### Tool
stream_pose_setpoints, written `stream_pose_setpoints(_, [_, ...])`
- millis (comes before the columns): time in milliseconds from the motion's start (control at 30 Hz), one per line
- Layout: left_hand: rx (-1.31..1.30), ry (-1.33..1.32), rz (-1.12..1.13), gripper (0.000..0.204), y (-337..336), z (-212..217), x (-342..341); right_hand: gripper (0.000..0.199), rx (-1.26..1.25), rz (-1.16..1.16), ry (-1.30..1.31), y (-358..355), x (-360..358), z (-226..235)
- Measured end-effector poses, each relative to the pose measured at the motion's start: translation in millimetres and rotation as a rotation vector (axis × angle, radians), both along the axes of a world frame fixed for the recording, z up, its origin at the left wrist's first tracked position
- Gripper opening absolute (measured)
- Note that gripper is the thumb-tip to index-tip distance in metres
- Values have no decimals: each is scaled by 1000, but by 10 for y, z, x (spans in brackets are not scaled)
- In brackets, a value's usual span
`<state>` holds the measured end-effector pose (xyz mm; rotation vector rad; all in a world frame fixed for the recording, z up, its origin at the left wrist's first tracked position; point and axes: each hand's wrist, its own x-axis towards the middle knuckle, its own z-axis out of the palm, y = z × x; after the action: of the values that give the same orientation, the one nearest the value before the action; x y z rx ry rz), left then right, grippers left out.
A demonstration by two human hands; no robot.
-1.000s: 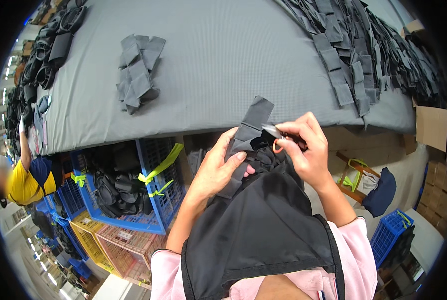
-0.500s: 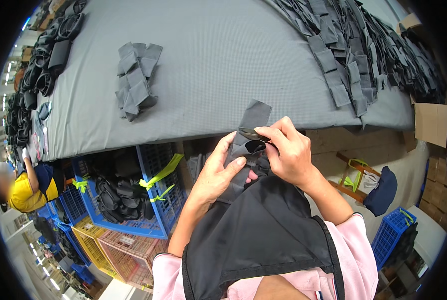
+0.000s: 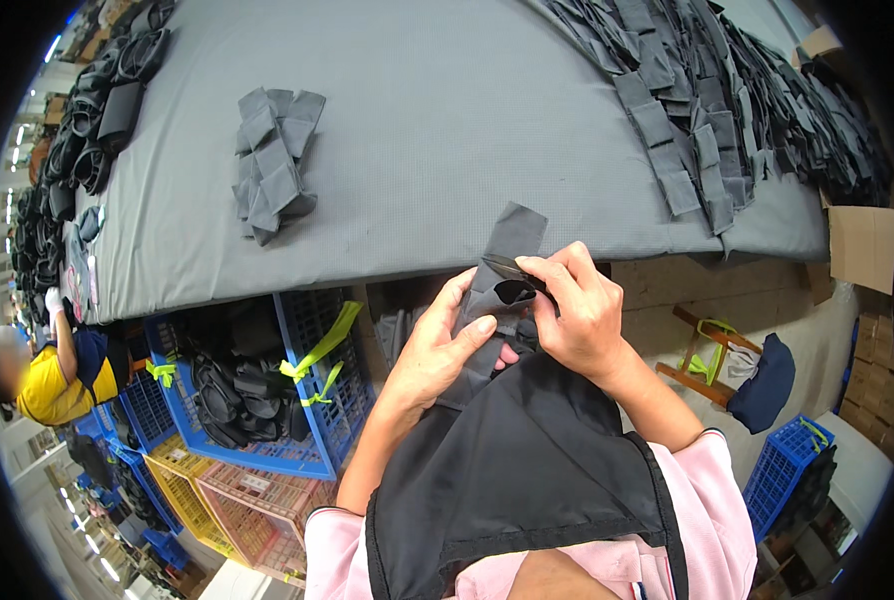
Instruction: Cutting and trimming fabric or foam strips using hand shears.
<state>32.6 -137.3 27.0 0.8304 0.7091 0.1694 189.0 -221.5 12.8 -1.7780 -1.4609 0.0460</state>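
My left hand and my right hand both grip one dark grey fabric piece just below the near edge of the grey table. The piece's flat upper end sticks up past my fingers over the table edge. My right fingers pinch a small black part at the top of the folded piece. A black apron hangs over my chest under both hands, and my sleeves are pink.
A small stack of grey pieces lies at the table's left middle. Several rows of grey pieces cover the right side, black pieces the left edge. Blue crates with dark parts stand under the table. A person in yellow is at the far left.
My right hand has moved left and down onto the top of the fabric piece, and both hands have closed in on it. The piece's upper end has shifted slightly.
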Motion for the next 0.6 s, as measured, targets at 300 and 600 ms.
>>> stream_pose_setpoints(300, [-24, -14, -8, 61, -3, -29, 1, 35, -54, 40, 91, -21, -9, 37])
stream_pose_setpoints(600, [7, 9, -31, 58, -7, 17, 21, 33, -40, 6, 39, -13, -33, 8])
